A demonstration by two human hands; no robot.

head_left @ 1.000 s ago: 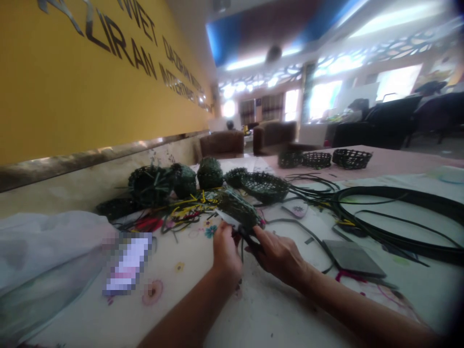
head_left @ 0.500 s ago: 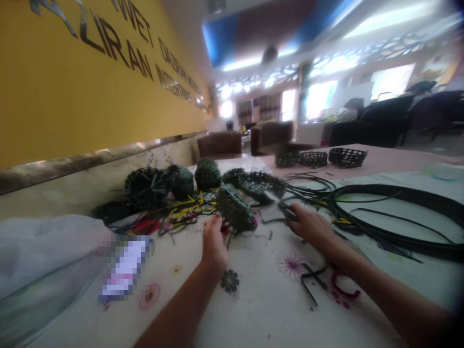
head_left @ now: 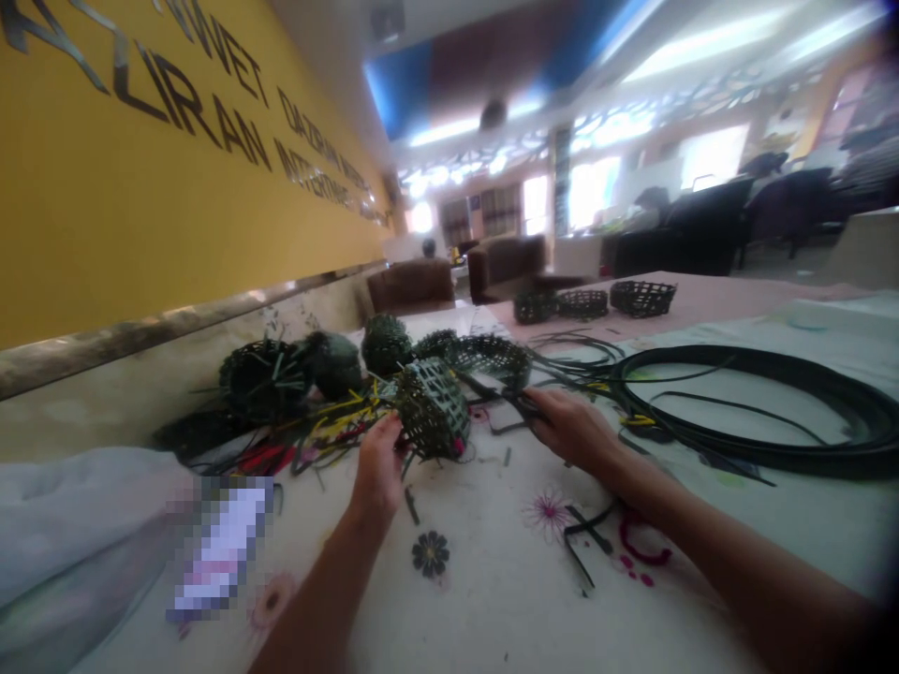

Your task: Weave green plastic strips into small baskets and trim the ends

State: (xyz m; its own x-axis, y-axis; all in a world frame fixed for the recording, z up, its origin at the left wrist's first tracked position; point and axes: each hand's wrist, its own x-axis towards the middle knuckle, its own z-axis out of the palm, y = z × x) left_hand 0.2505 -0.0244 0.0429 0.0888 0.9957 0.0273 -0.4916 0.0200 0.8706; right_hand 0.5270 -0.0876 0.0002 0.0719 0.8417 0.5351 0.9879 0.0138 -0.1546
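My left hand (head_left: pixel 379 459) is closed on the near left edge of a small dark green woven basket (head_left: pixel 432 412). The basket is tilted on its side just above the floral tablecloth (head_left: pixel 484 562), with a pink spot low on its right. To the right, my right hand (head_left: pixel 572 426) is closed around dark-handled scissors (head_left: pixel 523 404) that point toward the basket. Their blades are blurred and hard to separate from the dark strips behind them.
More woven baskets (head_left: pixel 263 379) stand at the back left, with yellow and red strips (head_left: pixel 344 412) before them. Open-weave baskets (head_left: pixel 642 298) sit on the pink cloth. A large coil of green strapping (head_left: pixel 765 459) lies right. White plastic (head_left: pixel 77 524) covers the left edge.
The basket has turned in my left hand, so more of its latticed side shows. My right hand has brought the scissors slightly closer to it. The whole view has shifted a little.
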